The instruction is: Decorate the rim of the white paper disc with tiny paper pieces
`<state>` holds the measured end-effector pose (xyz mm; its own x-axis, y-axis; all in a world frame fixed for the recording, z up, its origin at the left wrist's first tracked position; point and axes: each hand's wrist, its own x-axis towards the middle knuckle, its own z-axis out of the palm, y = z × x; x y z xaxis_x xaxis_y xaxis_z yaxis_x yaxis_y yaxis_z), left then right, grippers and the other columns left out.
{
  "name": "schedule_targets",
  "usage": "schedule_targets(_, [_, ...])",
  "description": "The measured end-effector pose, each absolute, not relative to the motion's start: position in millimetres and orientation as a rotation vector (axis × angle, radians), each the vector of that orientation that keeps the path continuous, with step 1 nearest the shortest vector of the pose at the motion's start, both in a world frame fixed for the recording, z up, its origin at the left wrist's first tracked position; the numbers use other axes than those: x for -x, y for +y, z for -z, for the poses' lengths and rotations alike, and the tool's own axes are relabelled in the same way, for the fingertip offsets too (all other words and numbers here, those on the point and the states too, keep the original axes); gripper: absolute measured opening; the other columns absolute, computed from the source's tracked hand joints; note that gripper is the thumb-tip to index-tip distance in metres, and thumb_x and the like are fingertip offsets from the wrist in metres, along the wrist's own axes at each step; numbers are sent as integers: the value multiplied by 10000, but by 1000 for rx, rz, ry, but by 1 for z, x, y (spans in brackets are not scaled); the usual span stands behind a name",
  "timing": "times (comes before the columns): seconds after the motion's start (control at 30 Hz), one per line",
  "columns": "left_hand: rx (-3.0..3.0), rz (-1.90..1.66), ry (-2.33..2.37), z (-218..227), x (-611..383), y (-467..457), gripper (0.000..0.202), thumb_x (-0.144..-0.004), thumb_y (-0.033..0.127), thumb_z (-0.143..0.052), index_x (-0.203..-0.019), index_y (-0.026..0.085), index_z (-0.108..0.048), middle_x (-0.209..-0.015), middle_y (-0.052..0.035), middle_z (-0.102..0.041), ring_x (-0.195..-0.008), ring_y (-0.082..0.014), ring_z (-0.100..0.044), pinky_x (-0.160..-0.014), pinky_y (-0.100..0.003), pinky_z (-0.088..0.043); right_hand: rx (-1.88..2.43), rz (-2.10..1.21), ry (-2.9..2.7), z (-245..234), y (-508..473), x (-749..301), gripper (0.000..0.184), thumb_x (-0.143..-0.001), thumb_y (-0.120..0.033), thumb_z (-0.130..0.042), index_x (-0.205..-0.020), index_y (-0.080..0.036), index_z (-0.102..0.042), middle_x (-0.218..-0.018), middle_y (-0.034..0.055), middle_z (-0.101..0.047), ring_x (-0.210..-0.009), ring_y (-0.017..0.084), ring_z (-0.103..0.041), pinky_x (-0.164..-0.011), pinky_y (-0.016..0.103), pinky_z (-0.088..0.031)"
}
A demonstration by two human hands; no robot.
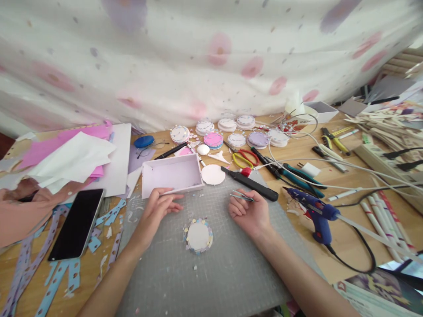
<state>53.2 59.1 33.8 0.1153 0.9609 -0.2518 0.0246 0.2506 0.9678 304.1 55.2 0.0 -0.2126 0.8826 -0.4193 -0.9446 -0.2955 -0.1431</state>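
Note:
My left hand (160,208) is at the front edge of a shallow pale lilac box (173,174). Its fingers are apart, and nothing shows in them; whether the fingertips touch the box I cannot tell. Thin tweezers (242,196) are gripped in my right hand (249,211), their tips pointing left over the grey cutting mat (228,273). Between and below both hands lies a round white disc (198,236) with small yellow, blue and pink bits around its rim. A plain white paper circle (213,174) lies beside the box.
Several decorated round discs (213,140) stand along the back. A black-handled cutter (254,185), scissors (245,158) and a blue glue gun (317,211) with cables lie to the right. At left are a phone (77,224), paper sheets (72,156) and cut blue strips (54,286).

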Motion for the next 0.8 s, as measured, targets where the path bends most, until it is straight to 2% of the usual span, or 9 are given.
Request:
schedule_targets(0.17, [-898, -1000, 1168, -25, -61, 43, 236, -859, 327, -561, -1006, 212, -416, -1061, -92, -702, -892, -231, -691, -884, -431, -452, 478, -1819, 213, -1, 55, -304, 262, -662, -95, -511, -601, -211, -283, -511, -90, -119, -385, 73, -199, -369, 205, -225])
schedule_targets(0.37, [-790, -998, 1086, -17, -65, 34, 201, -879, 262, -511, -1045, 205, -414, -871, -69, -743, -973, -212, -672, -953, -409, -405, 486, -1808, 213, -2, 55, -301, 289, -682, -97, -507, -601, -215, -256, -522, -87, -109, -389, 75, -213, -377, 214, -220])
schedule_targets(0.8, [-806, -999, 975, -6, -56, 35, 164, -875, 228, -530, -1037, 202, -519, -900, -59, -740, -966, -191, -659, -897, -325, -429, 506, -1803, 202, -1, 55, -301, 248, -687, -94, -516, -608, -204, -308, -517, -83, -141, -401, 74, -244, -384, 212, -223])
